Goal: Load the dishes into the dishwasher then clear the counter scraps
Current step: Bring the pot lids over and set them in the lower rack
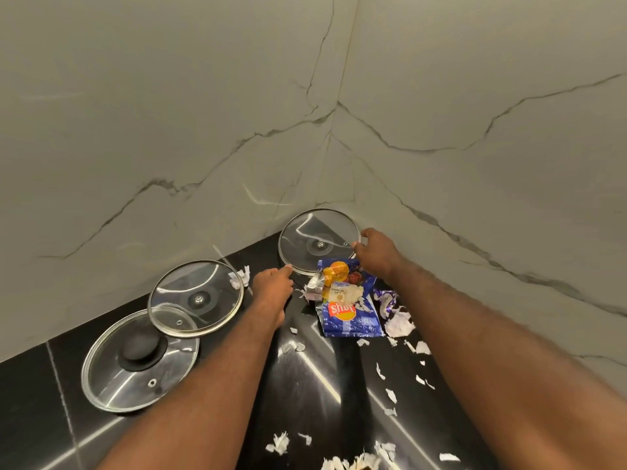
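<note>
A glass lid [317,237] with a steel rim leans in the counter's far corner. My right hand [376,256] grips its right rim with curled fingers. My left hand [271,288] touches its lower left rim with fingers curled. A blue snack packet [349,317] lies open just in front of the lid, below my right hand. White garlic peels [400,325] are scattered over the black counter [305,385].
Two more glass lids lie at the left: one upside down [196,296] overlapping another with a black knob [139,357]. Marble walls [475,164] close the corner behind and to the right. More peels [359,459] lie near the bottom edge.
</note>
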